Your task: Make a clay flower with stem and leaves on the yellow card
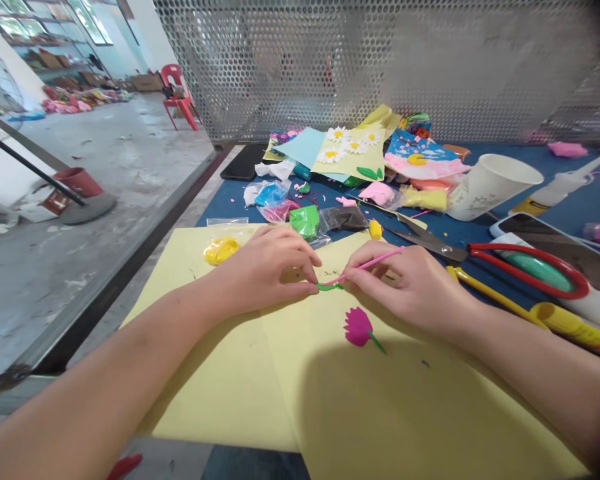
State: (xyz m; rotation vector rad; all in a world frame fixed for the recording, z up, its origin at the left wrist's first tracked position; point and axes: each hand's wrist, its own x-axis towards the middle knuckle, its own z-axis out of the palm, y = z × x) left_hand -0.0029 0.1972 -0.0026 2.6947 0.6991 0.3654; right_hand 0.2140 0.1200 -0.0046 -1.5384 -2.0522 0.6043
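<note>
My right hand (pixel 400 280) pinches a thin pink clay tool (pixel 380 259), its tip lying along a small green clay leaf (pixel 330 287) on the yellow paper (pixel 220 387). At the leaf's left end are the thumb and forefinger of my left hand (pixel 270 270), closed on its edge. The leaf is partly hidden by my fingers. Nearer to me, a magenta clay flower (pixel 359 327) with a green stem (pixel 377 342) lies flat on the paper. A lump of yellow clay (pixel 221 251) sits beyond my left wrist.
Scissors with red handles (pixel 530 267), a phone (pixel 570 247) and a yellow tube (pixel 575 327) lie at the right. A paper cup (pixel 495 187) stands behind them. Bagged green clay (pixel 305 221) and a daisy card (pixel 353 153) are at the back, before a perforated metal panel (pixel 300 67).
</note>
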